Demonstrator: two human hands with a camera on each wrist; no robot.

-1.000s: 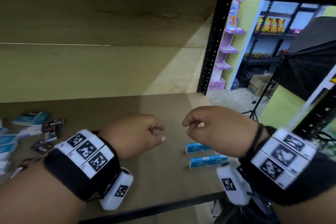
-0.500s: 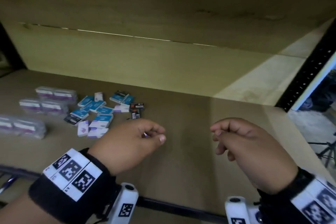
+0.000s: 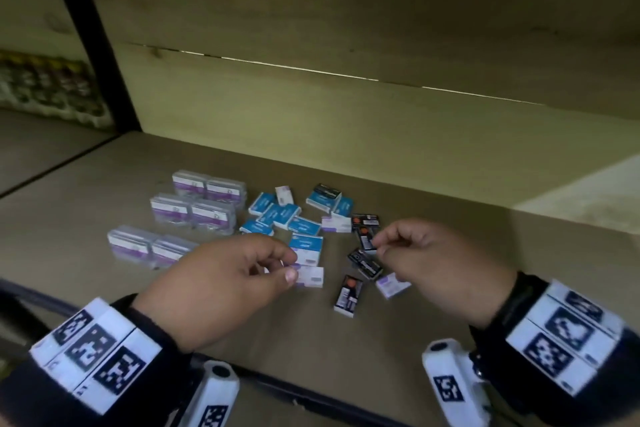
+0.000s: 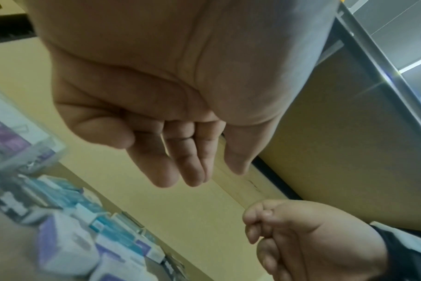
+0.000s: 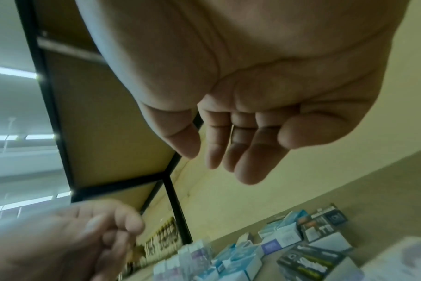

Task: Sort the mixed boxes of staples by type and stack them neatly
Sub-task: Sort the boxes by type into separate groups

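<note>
Hands over a scatter of staple boxes

Boxes of staples lie mixed on the shelf, toward its left half and midway between the back board and the front edge. Nearest the left end sit clear-wrapped purple packs in three rows. Beside them is a loose heap of blue boxes, with a few white-and-purple boxes among them. Black boxes lie at the right of the heap, some flat, some askew.

Both hands hover just above the pile, knuckles up. The left hand has its fingers loosely curled, thumb tip close beside a white box nearer the front edge; its grip holds nothing that I can see, and the left wrist view shows the fingers relaxed and the palm bare. The right hand hangs over the black boxes, fingers loosely bent, fingertips near one of them; the right wrist view shows its palm bare too, grip slack.
</note>
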